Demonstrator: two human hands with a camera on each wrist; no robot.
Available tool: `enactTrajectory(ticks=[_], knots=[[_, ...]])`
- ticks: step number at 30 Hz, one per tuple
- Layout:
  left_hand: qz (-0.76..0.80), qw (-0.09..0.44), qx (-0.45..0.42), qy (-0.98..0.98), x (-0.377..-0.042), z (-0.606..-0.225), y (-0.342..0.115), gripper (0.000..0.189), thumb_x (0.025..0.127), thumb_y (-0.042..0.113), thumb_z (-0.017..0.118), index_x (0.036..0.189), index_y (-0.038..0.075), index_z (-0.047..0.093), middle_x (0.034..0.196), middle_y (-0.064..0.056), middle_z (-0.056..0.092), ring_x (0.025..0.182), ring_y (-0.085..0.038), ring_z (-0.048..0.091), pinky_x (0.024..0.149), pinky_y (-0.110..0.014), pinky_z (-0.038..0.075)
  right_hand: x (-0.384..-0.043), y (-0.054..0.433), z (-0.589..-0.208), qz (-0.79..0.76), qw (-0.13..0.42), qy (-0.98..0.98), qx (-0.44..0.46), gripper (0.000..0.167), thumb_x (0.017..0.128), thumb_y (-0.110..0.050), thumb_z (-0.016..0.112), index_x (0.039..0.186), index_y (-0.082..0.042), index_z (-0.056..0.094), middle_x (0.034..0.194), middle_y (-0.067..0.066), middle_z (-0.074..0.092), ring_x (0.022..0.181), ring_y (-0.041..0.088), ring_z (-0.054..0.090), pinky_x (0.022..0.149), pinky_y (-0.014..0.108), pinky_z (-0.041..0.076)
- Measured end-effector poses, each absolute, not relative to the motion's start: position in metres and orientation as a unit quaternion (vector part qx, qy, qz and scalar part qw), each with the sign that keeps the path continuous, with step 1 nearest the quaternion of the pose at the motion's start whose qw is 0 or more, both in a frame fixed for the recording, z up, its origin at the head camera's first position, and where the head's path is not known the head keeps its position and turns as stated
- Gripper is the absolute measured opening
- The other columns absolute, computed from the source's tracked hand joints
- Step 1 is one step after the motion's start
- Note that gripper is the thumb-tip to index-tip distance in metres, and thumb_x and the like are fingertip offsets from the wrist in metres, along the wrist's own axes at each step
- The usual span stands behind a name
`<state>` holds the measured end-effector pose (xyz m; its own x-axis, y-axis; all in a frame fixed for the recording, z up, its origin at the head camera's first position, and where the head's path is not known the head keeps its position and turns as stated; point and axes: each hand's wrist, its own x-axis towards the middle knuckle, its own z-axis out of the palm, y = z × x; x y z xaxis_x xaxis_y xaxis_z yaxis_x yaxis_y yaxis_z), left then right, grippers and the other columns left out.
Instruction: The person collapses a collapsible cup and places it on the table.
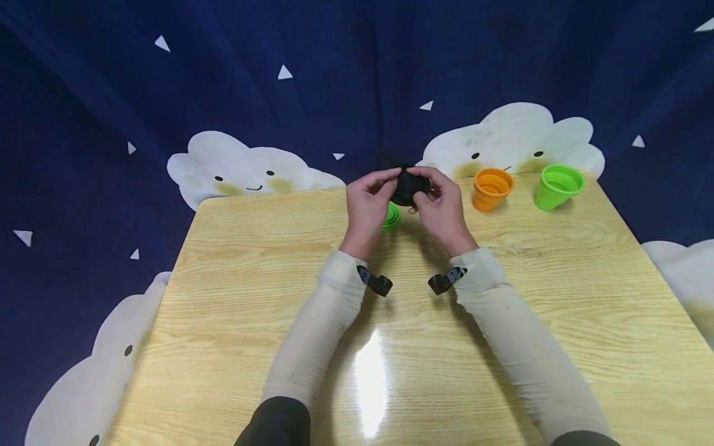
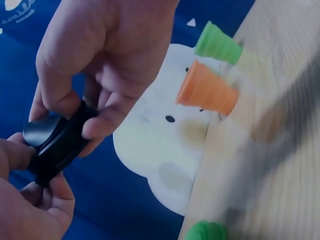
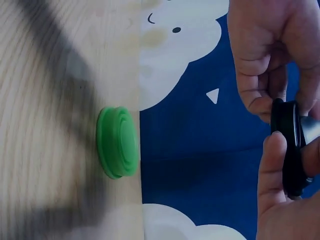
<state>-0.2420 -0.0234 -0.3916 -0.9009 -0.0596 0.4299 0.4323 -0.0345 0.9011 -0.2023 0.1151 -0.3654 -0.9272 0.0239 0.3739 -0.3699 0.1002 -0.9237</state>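
Both hands hold a black round folding cup (image 1: 409, 187), squashed to a thick disc, above the far edge of the table. My left hand (image 1: 368, 207) pinches its left side between thumb and fingers, and my right hand (image 1: 443, 207) pinches the right side. In the left wrist view the black cup (image 2: 62, 142) is tilted, its rim edge turned toward the camera. Below the hands a flattened green folding cup (image 3: 119, 142) lies on the table; the left hand partly hides it in the head view.
An orange folding cup (image 1: 492, 189) stands expanded at the far right of the wooden table (image 1: 251, 279), with an expanded light green cup (image 1: 558, 187) to its right. A dark blue curtain (image 1: 334, 80) with clouds hangs behind the far edge.
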Motion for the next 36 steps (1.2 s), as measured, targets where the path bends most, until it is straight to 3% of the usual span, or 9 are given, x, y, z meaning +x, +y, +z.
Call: enactTrajectory(ticks=[7,11,17,22,26,29,36], knots=[[-0.659,0.154,-0.153,-0.72,-0.244,-0.39,-0.029,0.025,0.091,-0.01,0.066,0.106,0.005,0.079,0.099,-0.007,0.076,0.075,-0.013,0.064,0.07,-0.025,0.056,-0.209,0.115,-0.376,0.616,0.184,-0.753,0.137,0.039,0.089,0.02,0.05,0.123,0.006,0.065,0.119,0.023,0.064,0.063,0.015,0.058,0.057,0.02,0.055],[-0.63,0.159,-0.165,-0.742,-0.244,-0.386,-0.03,0.026,0.09,-0.01,0.066,0.106,0.005,0.08,0.099,-0.008,0.076,0.074,-0.012,0.065,0.068,-0.024,0.055,-0.221,0.12,-0.39,0.592,0.203,-0.766,0.146,0.042,0.089,0.018,0.051,0.123,0.0,0.067,0.116,0.02,0.067,0.06,0.014,0.058,0.055,0.021,0.054],[-0.581,0.177,-0.177,-0.775,-0.242,-0.385,-0.031,0.026,0.09,-0.008,0.064,0.106,0.005,0.08,0.094,-0.008,0.076,0.062,-0.01,0.056,0.055,-0.021,0.046,-0.225,0.124,-0.395,0.522,0.233,-0.808,0.145,0.043,0.089,0.012,0.054,0.122,-0.011,0.07,0.107,0.013,0.069,0.062,0.02,0.062,0.056,0.02,0.052],[-0.561,0.203,-0.184,-0.781,-0.241,-0.386,-0.029,0.028,0.089,-0.009,0.062,0.106,0.004,0.079,0.09,-0.009,0.076,0.059,-0.01,0.053,0.053,-0.02,0.043,-0.224,0.123,-0.394,0.458,0.269,-0.834,0.152,0.043,0.087,0.009,0.054,0.121,-0.012,0.071,0.094,0.014,0.065,0.072,0.023,0.057,0.063,0.031,0.047],[-0.521,0.243,-0.207,-0.792,-0.241,-0.389,-0.027,0.029,0.086,-0.011,0.059,0.105,0.0,0.078,0.09,-0.012,0.074,0.063,-0.014,0.057,0.055,-0.021,0.042,-0.224,0.121,-0.391,0.42,0.276,-0.85,0.156,0.042,0.086,0.008,0.053,0.12,-0.008,0.072,0.098,0.018,0.067,0.086,0.031,0.059,0.078,0.046,0.051],[-0.509,0.257,-0.204,-0.796,-0.241,-0.392,-0.027,0.03,0.085,-0.011,0.058,0.105,-0.001,0.078,0.094,-0.013,0.075,0.067,-0.015,0.063,0.057,-0.02,0.046,-0.224,0.12,-0.39,0.408,0.269,-0.86,0.15,0.043,0.085,0.007,0.054,0.121,-0.008,0.073,0.102,0.019,0.068,0.093,0.032,0.06,0.087,0.05,0.05],[-0.552,0.226,-0.175,-0.783,-0.243,-0.395,-0.028,0.027,0.089,-0.007,0.059,0.104,0.002,0.079,0.089,-0.011,0.076,0.065,-0.013,0.065,0.059,-0.02,0.052,-0.22,0.121,-0.389,0.439,0.243,-0.854,0.135,0.048,0.087,0.009,0.053,0.126,-0.013,0.073,0.103,0.018,0.068,0.081,0.027,0.059,0.073,0.039,0.05]])
